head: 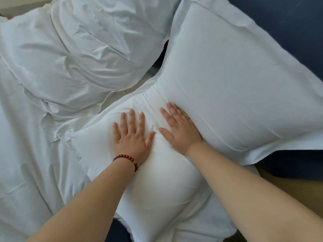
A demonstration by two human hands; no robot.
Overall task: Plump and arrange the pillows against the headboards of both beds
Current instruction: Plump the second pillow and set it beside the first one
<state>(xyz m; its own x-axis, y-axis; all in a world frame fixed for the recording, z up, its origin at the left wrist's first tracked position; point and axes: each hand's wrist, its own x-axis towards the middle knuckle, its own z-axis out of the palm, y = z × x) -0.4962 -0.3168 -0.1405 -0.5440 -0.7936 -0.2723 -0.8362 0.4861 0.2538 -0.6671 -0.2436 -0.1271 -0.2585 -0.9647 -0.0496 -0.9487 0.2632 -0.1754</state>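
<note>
View from above onto a bed dressed in white. Near the centre lies a plump white fabric pillow (157,180), running from 6 o'clock up towards the middle, and both bare hands press flat on its upper end. The left hand (132,137), just to the 7 o'clock side of centre, has its fingers straight and spread, palm down, and a red bead bracelet (125,158) circles its wrist. The right hand (178,130), just to the 5 o'clock side of centre, lies flat with its fingers straight and close together, its outer edge against a second, smooth white pillow (236,75) at 2 o'clock. That pillow rests against a dark blue padded headboard (283,23) at 1 o'clock. A third, heavily creased white pillow (78,49) sits at 10 o'clock. A wrinkled white bed sheet (26,154) fills 8 o'clock.
</note>
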